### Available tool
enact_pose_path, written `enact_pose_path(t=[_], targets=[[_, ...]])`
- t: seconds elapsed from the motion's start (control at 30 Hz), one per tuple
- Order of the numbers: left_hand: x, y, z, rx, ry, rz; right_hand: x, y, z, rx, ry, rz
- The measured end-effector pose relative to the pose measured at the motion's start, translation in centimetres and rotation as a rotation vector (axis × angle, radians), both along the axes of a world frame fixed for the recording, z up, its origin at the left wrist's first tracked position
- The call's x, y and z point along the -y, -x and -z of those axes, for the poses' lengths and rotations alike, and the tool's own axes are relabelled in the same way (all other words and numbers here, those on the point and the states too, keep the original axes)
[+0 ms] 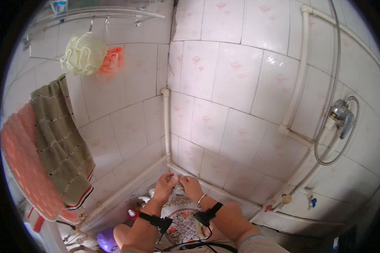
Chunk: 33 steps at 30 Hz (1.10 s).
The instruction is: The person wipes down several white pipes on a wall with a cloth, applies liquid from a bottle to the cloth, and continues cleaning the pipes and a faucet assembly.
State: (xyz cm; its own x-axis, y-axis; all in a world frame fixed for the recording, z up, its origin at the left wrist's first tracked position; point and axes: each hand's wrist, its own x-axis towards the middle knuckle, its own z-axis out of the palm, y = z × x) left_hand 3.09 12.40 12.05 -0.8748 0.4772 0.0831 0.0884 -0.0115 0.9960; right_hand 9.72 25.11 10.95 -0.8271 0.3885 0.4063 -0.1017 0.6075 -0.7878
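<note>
In the corner in front of me, my left hand (165, 186) and my right hand (191, 187) are close together with curled fingers. A small whitish thing (178, 186), perhaps thin cloth, is pinched between them; its exact kind is too blurred to tell. My right wrist wears a bangle (201, 199), and a black strap with a cable is around each forearm. Below my hands lies a surface with a red and grey floral print (184, 218); my arms cover part of it.
Left of my arms stand a purple plastic bottle (107, 240) and a red bottle with a white top (132, 213). A checked towel (63, 148) and a pink towel (25, 158) hang at left, bath puffs (84, 53) above. Pipes and a shower mixer (341, 114) line the tiled right wall.
</note>
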Motion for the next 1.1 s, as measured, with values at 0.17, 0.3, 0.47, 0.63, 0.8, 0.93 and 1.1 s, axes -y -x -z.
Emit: enact_pose_path(t=[0.17,0.3,0.47,0.63,0.8,0.93,1.1], targets=[[-1.6,-1.8,-0.3,-0.214,0.103,0.353,-1.6,-4.3,-0.5,0.052,0.451,0.155],[-2.7,-4.0,-1.9,-0.078,0.141,0.289,1.1,-9.3,-4.8,0.009,0.614,0.041],[-3.8,-5.1,-0.7,-0.018,-0.120,0.154,0.7,-9.2,-2.3,0.004,0.576,-0.036],[-4.6,-5.9,-0.5,-0.312,-0.121,0.105,-0.7,-10.4,-2.3,0.134,0.682,0.076],[-4.5,-5.6,1.3,-0.305,-0.131,0.038,-0.7,-11.2,-1.5,0.163,0.499,0.044],[-4.3,-5.8,0.0,-0.301,-0.092,0.032,-0.7,-11.2,-2.8,0.225,0.492,0.049],[-3.1,-5.0,-2.7,-0.250,-0.225,-0.018,-0.1,-8.7,-4.3,0.127,0.494,-0.137]])
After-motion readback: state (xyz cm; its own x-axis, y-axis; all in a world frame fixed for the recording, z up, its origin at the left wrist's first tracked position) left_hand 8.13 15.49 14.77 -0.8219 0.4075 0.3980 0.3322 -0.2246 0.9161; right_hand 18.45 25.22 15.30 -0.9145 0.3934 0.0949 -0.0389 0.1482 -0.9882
